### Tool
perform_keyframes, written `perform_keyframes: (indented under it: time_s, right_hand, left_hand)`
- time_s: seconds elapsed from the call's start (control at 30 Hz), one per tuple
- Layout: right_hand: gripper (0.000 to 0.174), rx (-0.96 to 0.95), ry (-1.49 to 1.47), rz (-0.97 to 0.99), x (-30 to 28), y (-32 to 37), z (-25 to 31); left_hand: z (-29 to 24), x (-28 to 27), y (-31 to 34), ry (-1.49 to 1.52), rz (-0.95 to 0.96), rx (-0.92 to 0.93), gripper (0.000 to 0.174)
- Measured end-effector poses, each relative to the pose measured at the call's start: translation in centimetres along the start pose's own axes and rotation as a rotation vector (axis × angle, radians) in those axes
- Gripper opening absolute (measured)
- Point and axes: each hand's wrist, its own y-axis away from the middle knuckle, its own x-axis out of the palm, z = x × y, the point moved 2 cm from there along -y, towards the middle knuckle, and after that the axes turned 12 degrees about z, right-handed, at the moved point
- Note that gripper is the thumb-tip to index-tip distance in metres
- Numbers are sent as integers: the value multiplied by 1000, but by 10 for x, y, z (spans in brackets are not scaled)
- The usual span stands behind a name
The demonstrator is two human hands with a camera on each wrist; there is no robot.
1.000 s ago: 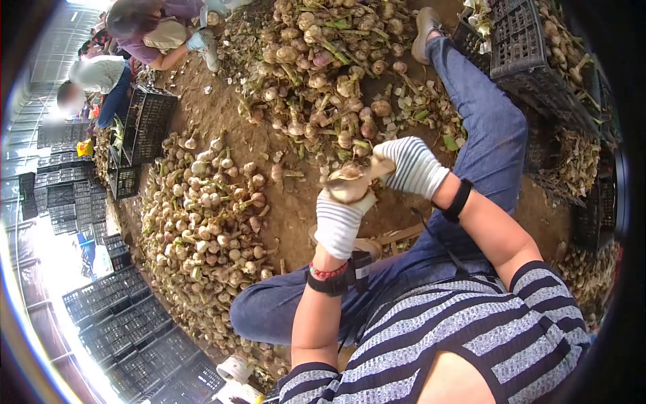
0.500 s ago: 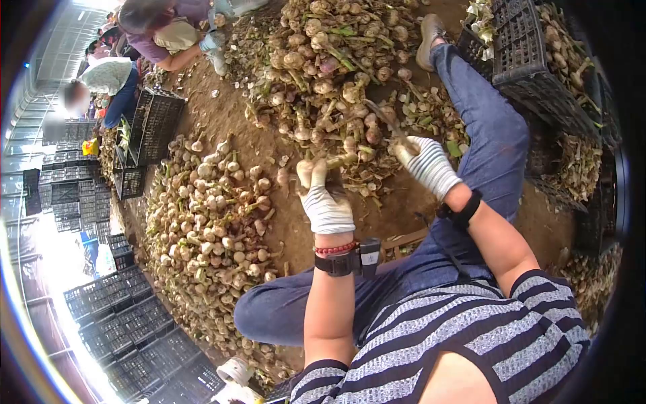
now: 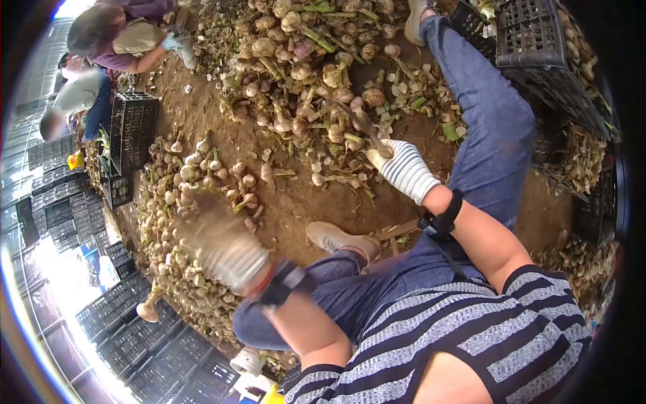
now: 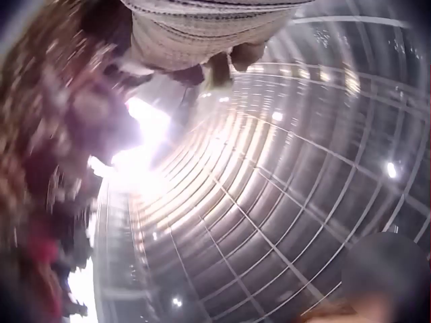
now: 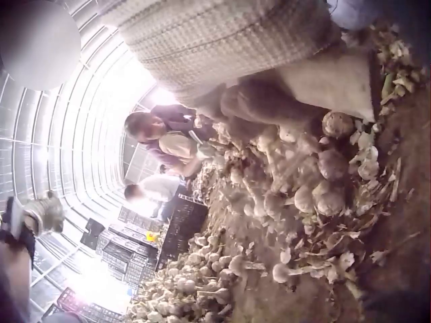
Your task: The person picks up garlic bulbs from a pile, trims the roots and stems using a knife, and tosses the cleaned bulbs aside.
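My right hand [image 3: 406, 173], in a striped white glove, grips a knife [image 3: 367, 131] by its handle, the blade pointing toward the large garlic heap [image 3: 303, 74]. In the right wrist view that glove [image 5: 229, 47] fills the top. My left hand [image 3: 225, 250], gloved too, is blurred by motion over the smaller pile of garlic bulbs [image 3: 195, 178], its fingers reaching outward with no bulb visible in them. Beyond it, a single garlic bulb [image 3: 147, 310] with a short stem hangs in the air in front of the crates. The left wrist view shows the glove [image 4: 209, 33] at the top.
Stacked black crates [image 3: 155, 357] line the left side. Another crate [image 3: 531, 34] stands at the upper right beside my leg. A person [image 3: 128, 40] crouches at the upper left. My shoe [image 3: 340, 237] rests on bare soil between the heaps.
My left hand held a garlic bulb by the right hand, then moved apart and swung left over the smaller pile; a bulb is now airborne. The right hand keeps the knife. The head view has shifted.
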Motion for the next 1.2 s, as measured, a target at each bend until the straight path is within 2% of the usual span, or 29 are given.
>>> perform_keyframes:
  time_s: [0.03, 0.07, 0.1, 0.13, 0.17, 0.27, 0.33, 0.37, 0.43, 0.47, 0.53, 0.6, 0.67, 0.7, 0.73, 0.77, 0.8, 0.83, 0.9, 0.93, 0.97, 1.0, 1.07, 1.1, 1.13, 1.2]
  right_hand:
    - [26, 38, -13, 37, 4, -5, 0]
    - [26, 44, -12, 39, 2, -3, 1]
    - [26, 63, -38, 55, -2, 1, 5]
    - [26, 80, -61, 66, -6, 3, 5]
    - [25, 75, -130, 21, -8, 3, -4]
    - [26, 154, -224, 31, -23, 12, -8]
    - [26, 110, -133, -4, -27, 10, -21]
    - [25, 127, -122, 2, -28, 9, -22]
    - [26, 158, -143, 43, -28, 12, -11]
    - [26, 141, -144, 51, -27, 11, -9]
    - [26, 111, -109, 42, -27, 12, -9]
    - [26, 80, -125, 77, -29, 16, -7]
    - [25, 60, -133, 93, -31, 26, 3]
    - [24, -100, -16, 20, -30, 25, -5]
    - [23, -87, 10, 29, -33, 33, 7]
    - [22, -75, 4, 55, -35, 35, 7]
    - [21, -57, -1, 78, -37, 38, 5]
    - [20, -115, 21, 17, -36, 42, 9]
    - [20, -82, 62, 51, -44, 44, 18]
    - [20, -41, 93, 77, -47, 46, 22]
    - [20, -118, 116, 46, -49, 47, 24]
    - [20, -117, 116, 34, -51, 48, 28]
    - [18, -358, 458, -28, -52, 55, 48]
    - [16, -522, 387, -5, -47, 63, 60]
    - [17, -618, 453, 27, -42, 73, 75]
    - [19, -682, 587, 96, -33, 90, 103]
  left_hand:
    - [22, -44, -3, -351, -187, -82, 38]
    - [47, -84, -3, -937, -381, -271, 44]
    - [72, -127, -3, -1224, -561, -497, 51]
    - [96, -167, -3, -1323, -682, -686, 57]
    - [114, -193, 0, -1310, -769, -791, 72]
    - [142, -276, -5, -1772, -864, -850, 90]
    - [155, -293, -15, -2057, -1141, -913, 70]
    - [140, -315, -14, -2053, -1136, -902, 70]
    - [98, -361, -5, -1453, -778, -973, 45]
    - [92, -340, -2, -1463, -774, -953, 45]
    - [82, -286, 14, -1315, -772, -786, 20]
    - [91, -195, 21, -953, -387, -671, 29]
    - [95, -121, 22, -872, -219, -548, 37]
    - [90, -95, 25, -844, -161, -519, 46]
    - [87, -68, 29, -817, -99, -492, 57]
    - [98, -26, 29, -1005, -34, -387, 52]
    - [89, -17, 33, -979, 123, -417, 46]
    - [89, -7, 34, -1026, 85, -376, 45]
    - [94, 12, 39, -1066, 43, -336, 45]
    - [96, 18, 42, -1115, -5, -410, 44]
    - [98, 20, 42, -1162, -48, -487, 43]
    - [99, 20, 44, -1157, -39, -495, 43]
    - [105, 20, 48, -1427, 75, -504, 46]
    - [111, 24, 49, -1666, 176, -498, 36]
    - [115, 26, 49, -1661, 181, -520, 36]
    - [123, 28, 51, -2061, 492, -776, 25]
